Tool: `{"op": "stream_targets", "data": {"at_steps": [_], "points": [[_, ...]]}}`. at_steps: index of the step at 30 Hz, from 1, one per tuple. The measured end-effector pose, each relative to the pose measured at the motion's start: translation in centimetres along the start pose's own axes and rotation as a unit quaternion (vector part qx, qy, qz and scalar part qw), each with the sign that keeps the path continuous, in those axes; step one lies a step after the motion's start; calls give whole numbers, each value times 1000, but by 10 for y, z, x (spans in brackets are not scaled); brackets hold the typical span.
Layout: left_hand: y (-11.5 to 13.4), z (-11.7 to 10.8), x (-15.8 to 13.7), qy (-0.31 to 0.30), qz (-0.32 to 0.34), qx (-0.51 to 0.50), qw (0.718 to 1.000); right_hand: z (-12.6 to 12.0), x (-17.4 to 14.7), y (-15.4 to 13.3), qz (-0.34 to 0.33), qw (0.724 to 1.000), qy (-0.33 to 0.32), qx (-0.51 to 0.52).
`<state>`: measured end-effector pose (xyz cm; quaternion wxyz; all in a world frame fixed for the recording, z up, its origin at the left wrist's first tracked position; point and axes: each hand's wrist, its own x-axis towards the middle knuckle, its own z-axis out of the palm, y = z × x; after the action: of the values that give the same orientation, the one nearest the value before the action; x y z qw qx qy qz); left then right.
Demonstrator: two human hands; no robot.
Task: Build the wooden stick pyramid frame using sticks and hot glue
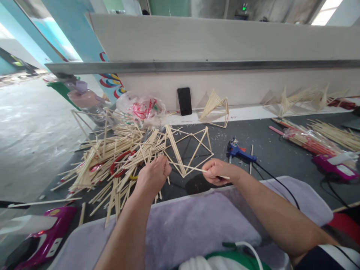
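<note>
Stick (188,167) clenched in fingers (166,165), left hand (156,171) and right hand (218,171); wooden frame (196,152) at 12 o'clock, glue gun (241,152) at 2.

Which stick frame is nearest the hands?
The middle stick frame, just beyond the left hand and right hand; the other frames sit farther off, by the wall or farther left.

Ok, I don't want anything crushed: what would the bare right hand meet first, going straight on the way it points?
Probably the near edge of the open, pale wooden stick frame, just ahead of the right hand; depth is unclear, so the hand might pass above.
</note>
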<state>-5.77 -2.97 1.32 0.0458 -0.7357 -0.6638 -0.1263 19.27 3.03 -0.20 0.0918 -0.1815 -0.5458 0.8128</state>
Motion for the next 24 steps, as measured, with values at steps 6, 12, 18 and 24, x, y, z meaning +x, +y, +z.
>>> {"op": "stream_targets", "data": {"at_steps": [6, 12, 18, 24], "points": [[-7, 1, 1, 10, -16, -138, 990, 1, 1, 1, 6, 998, -16, -55], [-12, 5, 0, 21, -13, -123, 992, 2, 1, 2, 1, 991, 9, -131], [-14, 2, 0, 65, -20, -99, 993, 11, 3, 1, 5, 985, 29, -171], [-28, -9, 0, 122, -89, -83, 985, 19, 1, 0, -8, 985, 16, -171]]}}
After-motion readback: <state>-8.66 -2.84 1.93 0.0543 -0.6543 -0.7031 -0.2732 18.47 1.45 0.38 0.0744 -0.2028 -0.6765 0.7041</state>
